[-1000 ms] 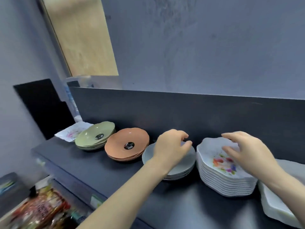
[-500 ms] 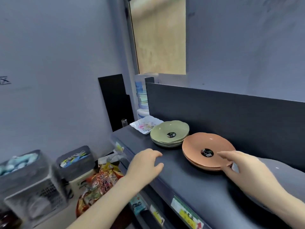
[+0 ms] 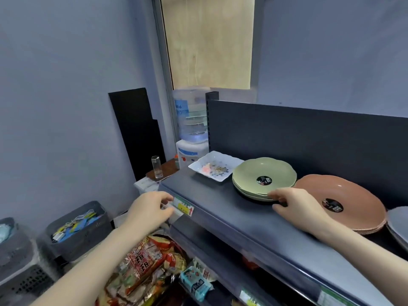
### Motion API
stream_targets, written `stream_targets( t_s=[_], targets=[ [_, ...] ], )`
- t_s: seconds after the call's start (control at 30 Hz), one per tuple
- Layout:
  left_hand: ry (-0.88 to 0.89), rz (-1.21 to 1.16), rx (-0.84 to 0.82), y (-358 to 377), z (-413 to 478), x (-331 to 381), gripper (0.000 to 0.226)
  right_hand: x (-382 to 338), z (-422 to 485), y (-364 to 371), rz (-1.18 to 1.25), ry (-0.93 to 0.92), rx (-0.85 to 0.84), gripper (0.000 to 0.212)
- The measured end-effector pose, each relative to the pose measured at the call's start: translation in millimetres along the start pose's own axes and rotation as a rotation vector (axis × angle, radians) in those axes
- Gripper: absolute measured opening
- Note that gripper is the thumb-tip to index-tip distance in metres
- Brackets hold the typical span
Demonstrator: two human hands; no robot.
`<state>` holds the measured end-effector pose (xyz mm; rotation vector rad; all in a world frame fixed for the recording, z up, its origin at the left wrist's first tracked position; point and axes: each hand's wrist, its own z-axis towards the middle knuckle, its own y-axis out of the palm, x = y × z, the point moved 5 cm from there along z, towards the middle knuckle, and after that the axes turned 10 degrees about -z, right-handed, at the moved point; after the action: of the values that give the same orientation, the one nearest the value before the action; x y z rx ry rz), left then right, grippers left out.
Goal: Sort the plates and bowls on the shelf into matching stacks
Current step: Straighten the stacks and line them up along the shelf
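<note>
A white square plate [image 3: 215,165] with a floral print lies at the shelf's left end. Right of it sits a short stack of green plates [image 3: 263,176], then a stack of terracotta plates [image 3: 344,199], each with a black sticker. A grey plate [image 3: 398,224] shows at the right edge. My right hand [image 3: 295,205] rests on the shelf with its fingertips at the front rim of the green stack, holding nothing. My left hand [image 3: 150,209] hovers by the shelf's left front corner, fingers loosely curled and empty.
The dark shelf [image 3: 212,202] has a tall back panel and a price label [image 3: 183,206] on its front edge. Below are snack packets [image 3: 150,261]. Grey baskets [image 3: 77,228] stand on the left, a water dispenser [image 3: 192,133] behind the shelf's end.
The view has swung left along the shelf, away from the white and grey stacks. My right hand has moved from the terracotta stack to the green one; my left has moved off the shelf's corner.
</note>
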<state>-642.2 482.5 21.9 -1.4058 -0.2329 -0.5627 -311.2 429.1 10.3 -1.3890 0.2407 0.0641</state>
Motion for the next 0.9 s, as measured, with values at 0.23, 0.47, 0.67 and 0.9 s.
stream_targets(
  t_s=[0.23, 0.47, 0.67, 0.9],
  targets=[
    [0.127, -0.087, -0.039, 28, 84, 10, 0.034, -5, 54, 9, -0.04, 0.075, 0.018, 0.036],
    [0.181, -0.042, -0.051, 55, 180, 14, 0.044, 45, 115, -2, -0.121, 0.28, 0.168, 0.039],
    [0.156, 0.04, -0.119, 85, 255, 7, 0.047, 67, 152, 14, -0.317, 0.39, 0.059, 0.03],
    [0.089, 0.06, -0.177, 118, 295, -3, 0.045, 74, 163, 27, -0.322, 0.442, -0.003, 0.026]
  ],
)
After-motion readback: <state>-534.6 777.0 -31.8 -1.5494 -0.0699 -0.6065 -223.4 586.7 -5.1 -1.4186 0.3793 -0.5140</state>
